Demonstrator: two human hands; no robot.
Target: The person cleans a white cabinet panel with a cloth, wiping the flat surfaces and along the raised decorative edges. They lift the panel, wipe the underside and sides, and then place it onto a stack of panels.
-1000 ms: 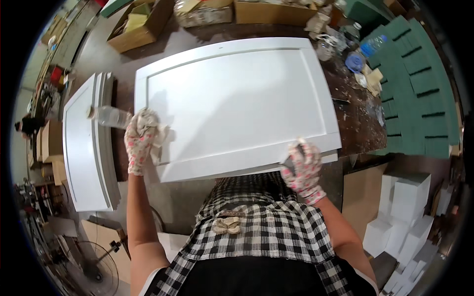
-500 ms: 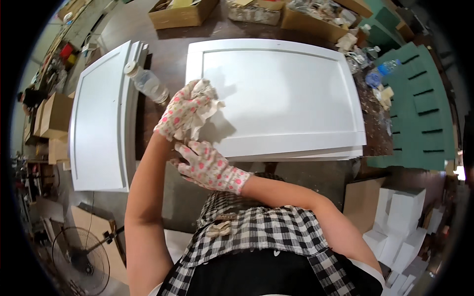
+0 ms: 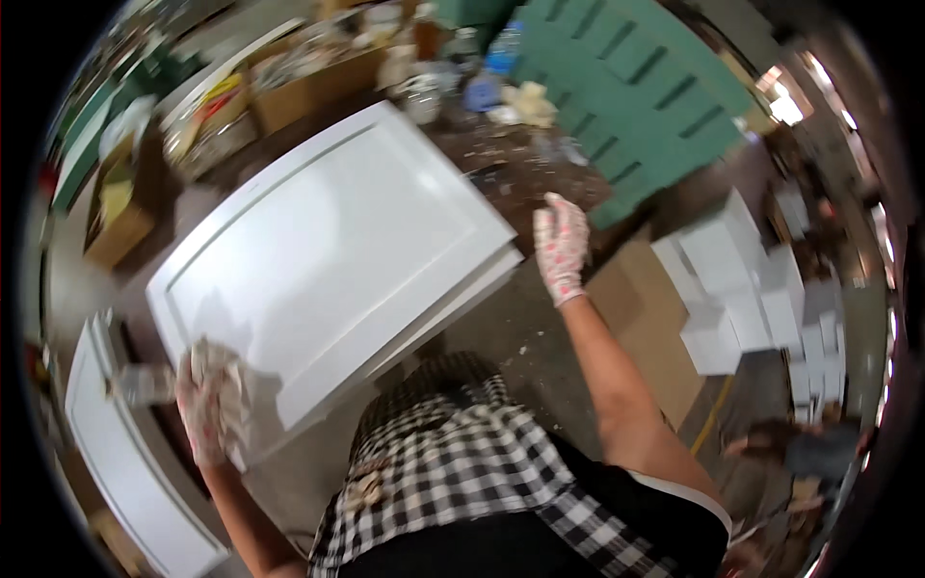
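Between left fingers (image 3: 189, 378) apparently clenched on soft cloth (image 3: 232, 397) and released right fingers (image 3: 561, 220), the likely stiff panel (image 3: 332, 255) is best edge-held.

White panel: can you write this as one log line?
left hand: holds crumpled cloth by left edge of white panel | right hand: open, off the panel | clear bottle: left of left hand

Left hand (image 3: 199, 414) looks somewhat blurred.
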